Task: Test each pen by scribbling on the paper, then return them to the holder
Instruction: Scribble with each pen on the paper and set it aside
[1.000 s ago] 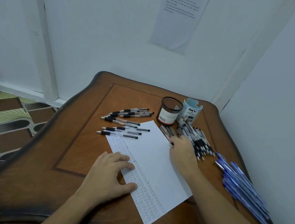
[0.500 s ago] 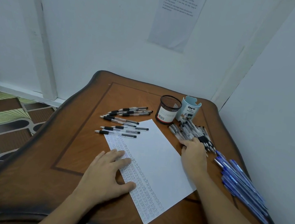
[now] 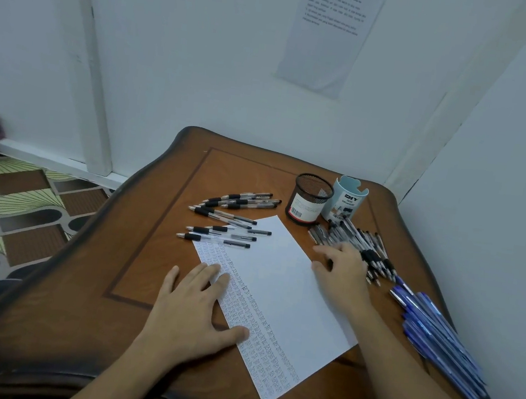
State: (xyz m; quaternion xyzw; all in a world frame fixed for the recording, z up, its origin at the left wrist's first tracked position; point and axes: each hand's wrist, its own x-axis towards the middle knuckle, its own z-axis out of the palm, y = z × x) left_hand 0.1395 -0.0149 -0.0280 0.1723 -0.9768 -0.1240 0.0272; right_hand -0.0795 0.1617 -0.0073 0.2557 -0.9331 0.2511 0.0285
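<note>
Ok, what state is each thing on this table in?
Black mesh pen holder: upright, no pens showing.
Pale blue plastic cup: upright.
White paper sheet: flat, scribbled along left edge.
Clear black-banded pens: loose, left of paper.
Black pen pile: heaped right of paper.
Blue plastic pens: heaped at table's right edge.
Left grip: flat on paper.
Right grip: on black pile, hold unclear.

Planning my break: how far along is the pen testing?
Done: scribble rows line one edge of the paper. In hand: the left hand presses it; the right hand touches the black pen pile. To do: no pens stand in the mesh holder; the blue pens wait.
</note>
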